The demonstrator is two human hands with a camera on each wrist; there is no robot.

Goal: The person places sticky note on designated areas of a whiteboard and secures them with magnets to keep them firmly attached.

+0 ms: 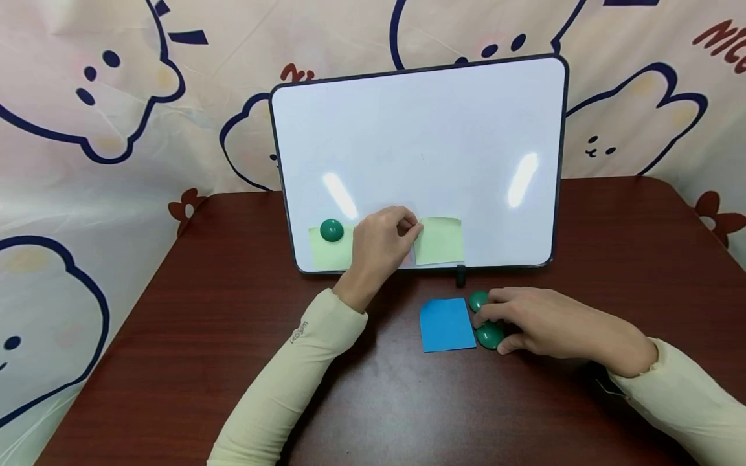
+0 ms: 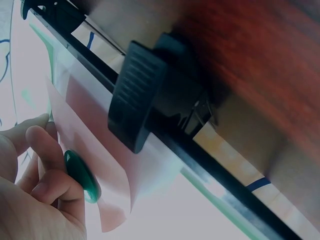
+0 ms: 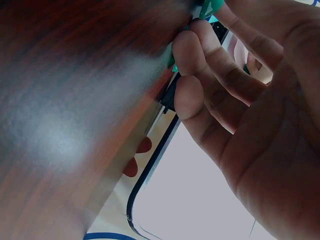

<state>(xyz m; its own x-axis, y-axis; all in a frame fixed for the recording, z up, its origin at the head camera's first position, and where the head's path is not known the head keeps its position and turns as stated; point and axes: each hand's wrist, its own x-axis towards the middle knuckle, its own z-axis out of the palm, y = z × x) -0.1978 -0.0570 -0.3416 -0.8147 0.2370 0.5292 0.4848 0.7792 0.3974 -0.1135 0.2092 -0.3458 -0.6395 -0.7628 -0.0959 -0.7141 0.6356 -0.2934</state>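
At the lower part of the whiteboard (image 1: 419,142), my left hand (image 1: 381,239) pinches the left edge of a light green sticky note (image 1: 441,241). Behind that hand, a pink sticky note (image 2: 95,160) bearing a green round magnet (image 2: 80,175) shows in the left wrist view. Another light green note (image 1: 329,256) lies farther left under a green magnet (image 1: 331,230). On the table, my right hand (image 1: 542,323) grips a green magnet (image 1: 489,336) between thumb and finger. A second magnet (image 1: 478,300) lies just beyond, partly covered by fingers. Left of them is a blue sticky note (image 1: 447,325).
The whiteboard leans upright at the back of the dark wooden table (image 1: 192,323). A black foot (image 2: 135,100) clasps its bottom edge; another black foot (image 1: 460,277) shows in the head view. Behind hangs a cartoon-printed cloth (image 1: 221,39).
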